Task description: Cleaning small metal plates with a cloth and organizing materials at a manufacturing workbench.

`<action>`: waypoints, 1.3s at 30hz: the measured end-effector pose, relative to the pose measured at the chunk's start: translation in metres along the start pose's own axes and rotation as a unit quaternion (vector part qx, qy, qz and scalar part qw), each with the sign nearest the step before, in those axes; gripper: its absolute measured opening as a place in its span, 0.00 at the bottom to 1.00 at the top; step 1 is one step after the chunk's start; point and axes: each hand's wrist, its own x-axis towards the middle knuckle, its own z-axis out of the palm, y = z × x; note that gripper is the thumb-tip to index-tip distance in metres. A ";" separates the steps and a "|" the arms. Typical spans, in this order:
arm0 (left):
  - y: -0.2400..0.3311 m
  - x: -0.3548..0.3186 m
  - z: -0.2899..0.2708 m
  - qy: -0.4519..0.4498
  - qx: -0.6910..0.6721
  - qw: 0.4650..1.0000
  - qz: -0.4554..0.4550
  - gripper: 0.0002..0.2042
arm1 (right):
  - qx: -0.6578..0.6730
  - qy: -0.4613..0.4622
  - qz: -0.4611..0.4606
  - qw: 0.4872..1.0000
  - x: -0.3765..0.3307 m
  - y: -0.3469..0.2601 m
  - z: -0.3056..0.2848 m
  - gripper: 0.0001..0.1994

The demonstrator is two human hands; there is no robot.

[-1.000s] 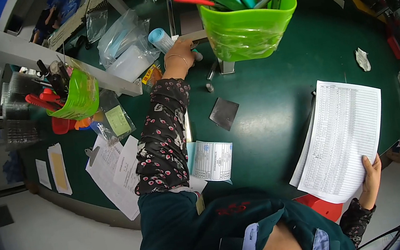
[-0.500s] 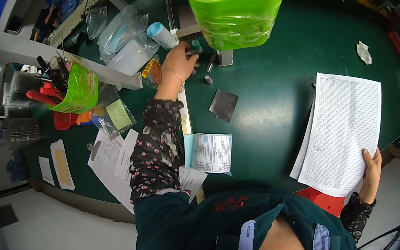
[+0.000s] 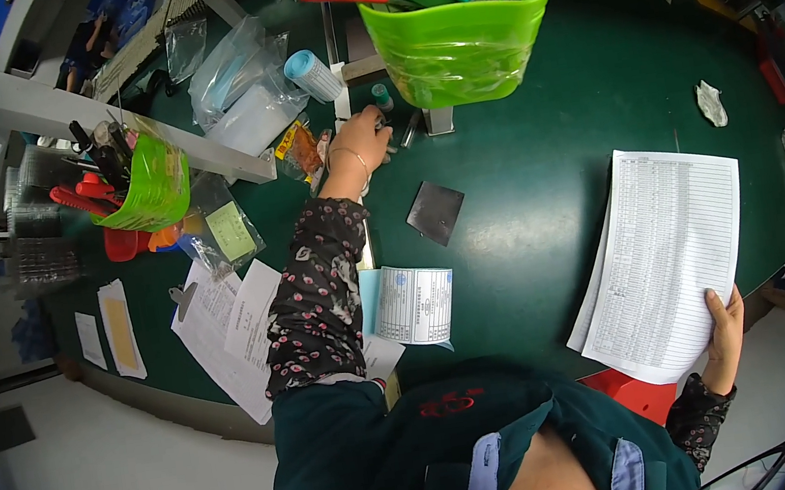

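A small green bin (image 3: 140, 191) of tools hangs at the far left of the green bench (image 3: 542, 176). The left hand (image 3: 361, 140) reaches forward beside a small green-capped bottle (image 3: 382, 97), fingers curled around something small and dark; what exactly cannot be told. A dark square pad (image 3: 435, 212) lies just right of that forearm. The right hand (image 3: 726, 336) grips the lower corner of a printed paper sheaf (image 3: 666, 253), near the bench's front edge.
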 end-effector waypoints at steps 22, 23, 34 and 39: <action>0.001 -0.038 -0.038 0.102 -0.011 0.981 -0.165 0.18 | -0.091 -0.041 0.032 0.994 0.020 -0.003 -0.011 0.17; -0.007 -0.042 -0.048 0.107 0.012 0.972 -0.208 0.20 | -0.175 -0.026 0.010 0.984 0.022 0.001 -0.014 0.17; -0.043 -0.044 -0.023 0.130 0.175 0.972 -0.091 0.13 | -0.223 -0.054 -0.034 0.973 0.014 -0.017 -0.008 0.17; -0.006 -0.034 -0.038 0.184 0.002 0.976 -0.113 0.10 | -0.195 -0.009 -0.040 0.980 -0.009 -0.030 -0.020 0.16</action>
